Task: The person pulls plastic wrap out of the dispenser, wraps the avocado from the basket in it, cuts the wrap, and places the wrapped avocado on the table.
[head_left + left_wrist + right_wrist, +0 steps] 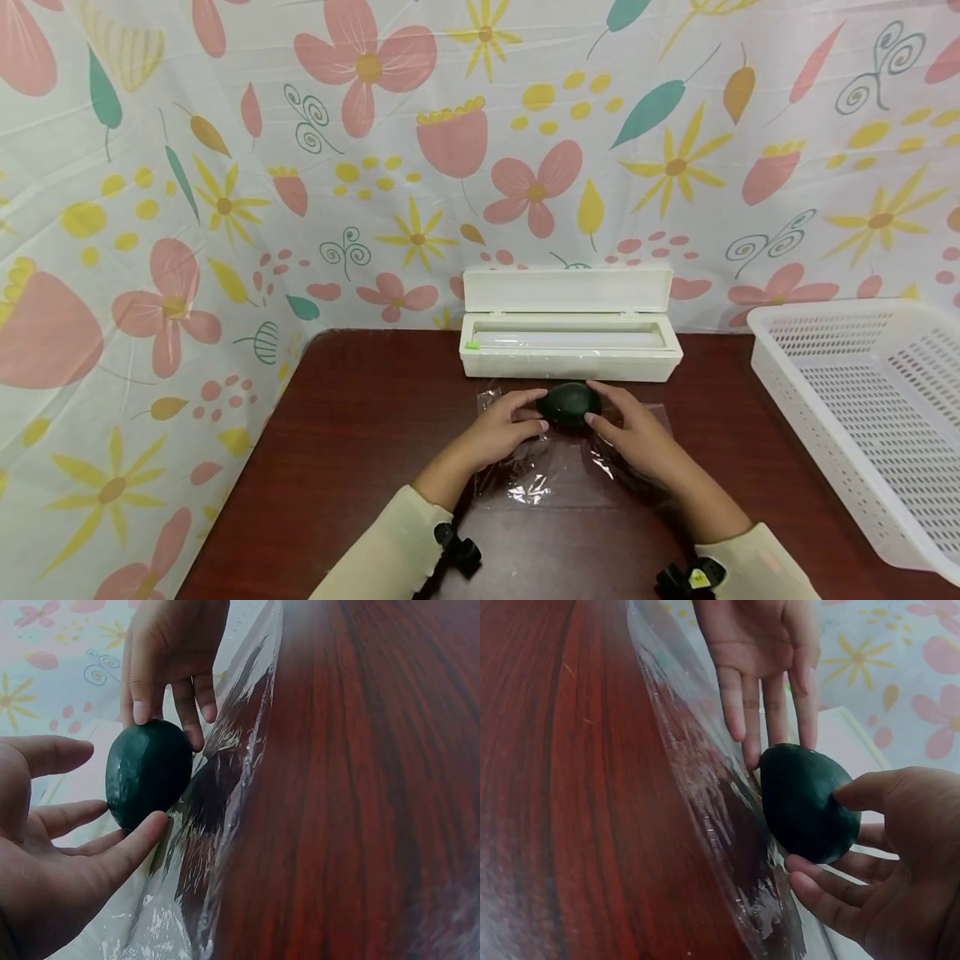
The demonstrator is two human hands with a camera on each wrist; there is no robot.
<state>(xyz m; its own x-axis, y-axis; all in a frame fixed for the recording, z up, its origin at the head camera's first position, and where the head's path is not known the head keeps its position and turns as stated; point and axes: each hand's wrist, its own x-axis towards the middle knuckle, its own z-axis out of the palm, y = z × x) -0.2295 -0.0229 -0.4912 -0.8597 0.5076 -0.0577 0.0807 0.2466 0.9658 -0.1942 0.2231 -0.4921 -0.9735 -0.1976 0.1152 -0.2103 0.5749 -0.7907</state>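
Fingers of the right hand [637, 432] grip one end of the fruit [568, 405] in the head view, over the film [551, 479], just in front of the box [573, 367]. Seen from the left wrist, the left hand's [60, 877] fingers are nearly straight, tips touching the fruit. From the right wrist, contact beneath is unclear. Likely the step is positioning it; next calls for lowering gently, then releasing.

A dark green, glossy, egg-shaped object [148, 776] sits between two bare hands: the left hand [56, 855] touches its left end with outstretched fingers, the right hand [176, 645] holds its right end. Nearer, crinkled clear plastic film [161, 930] overlaps a red-brown wood-grain table [352, 787]. A flower-printed white sheet [45, 675] hangs at the far side.
Behind the object, a blurred pale surface [82, 776] may be a box.
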